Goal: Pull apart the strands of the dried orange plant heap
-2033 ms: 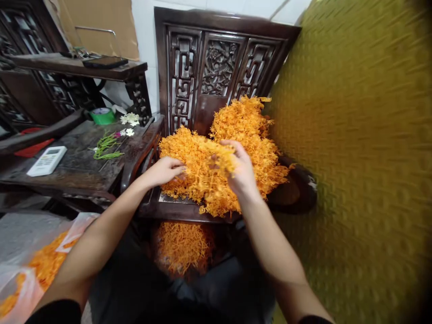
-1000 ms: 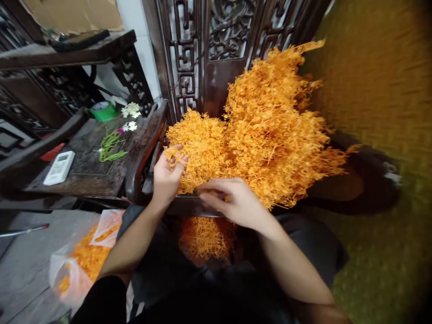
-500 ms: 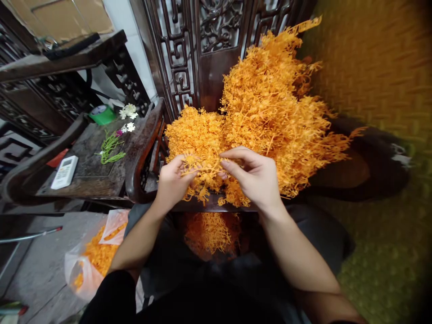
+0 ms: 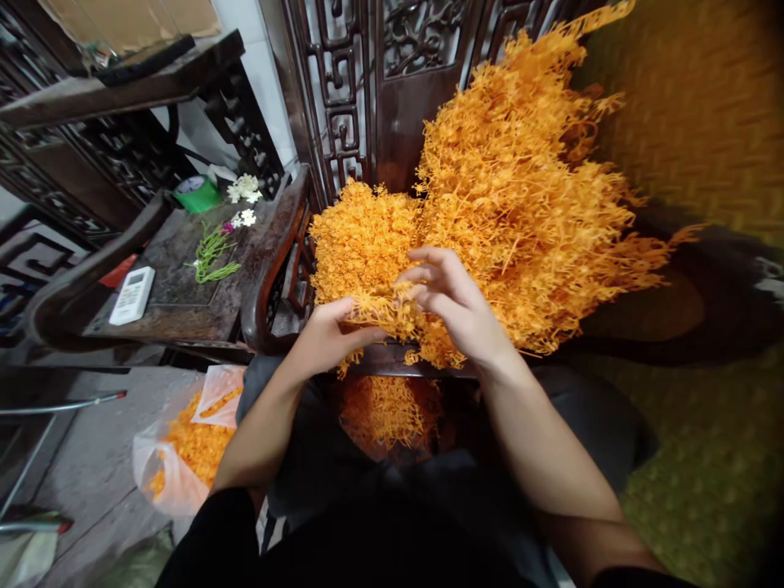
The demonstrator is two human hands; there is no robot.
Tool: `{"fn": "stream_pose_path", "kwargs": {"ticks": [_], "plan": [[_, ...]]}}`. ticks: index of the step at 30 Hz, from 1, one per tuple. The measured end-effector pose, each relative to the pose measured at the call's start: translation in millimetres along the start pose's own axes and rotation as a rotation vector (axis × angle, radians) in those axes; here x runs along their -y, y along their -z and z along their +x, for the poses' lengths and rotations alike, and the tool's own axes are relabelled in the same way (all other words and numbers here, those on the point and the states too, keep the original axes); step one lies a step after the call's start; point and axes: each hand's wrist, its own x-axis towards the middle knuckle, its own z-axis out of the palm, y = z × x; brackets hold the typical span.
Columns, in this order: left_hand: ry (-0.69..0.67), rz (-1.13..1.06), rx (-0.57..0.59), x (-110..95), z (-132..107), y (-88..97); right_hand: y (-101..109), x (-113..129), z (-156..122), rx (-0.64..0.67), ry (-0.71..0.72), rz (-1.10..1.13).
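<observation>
Hands meeting over chair seat (image 4: 392,359), left hand (image 4: 324,339) and right hand (image 4: 456,306) pinching orange sprig (image 4: 383,309), long axis left-right.

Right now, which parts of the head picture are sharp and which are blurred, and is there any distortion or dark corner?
Head view: the heap of orange plastic sprigs and both hands, left hand and right hand, are fairly sharp; the yellow-green woven surface at right is smeared by motion blur; the dark carved wooden chair back leans from wide-angle distortion; the bottom right corner darkens; lighting is soft, without glare.

Dark carved chair (image 4: 343,122), orange sprig heap (image 4: 520,212) piled on its seat
</observation>
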Motion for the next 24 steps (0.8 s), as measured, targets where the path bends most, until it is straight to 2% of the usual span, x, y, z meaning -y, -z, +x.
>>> {"fn": "stream_pose_path", "kwargs": {"ticks": [3,7,11,14,18,22,24], "plan": [[-0.049,0.107,0.039,4,-5,0.1,-1,3,-1,0.134,-0.005,-0.191],[-0.111,0.25,0.161,4,-5,5.3,-9,5,-2,0.355,0.108,-0.414],[-0.138,0.257,0.291,4,-4,7.7,-13,2,-2,0.384,0.173,-0.467],[-0.111,0.274,0.314,2,-3,8.7,-12,3,-2,0.31,0.195,-0.456],[-0.027,0.177,0.439,-3,0,11.6,-15,3,-1,0.128,0.146,-0.369],[0.072,0.113,0.381,-6,-3,24.1,-8,-3,4,-0.057,0.058,-0.331],[0.109,0.1,0.377,-4,-10,34.9,5,-3,6,-0.256,0.075,-0.313]]}}
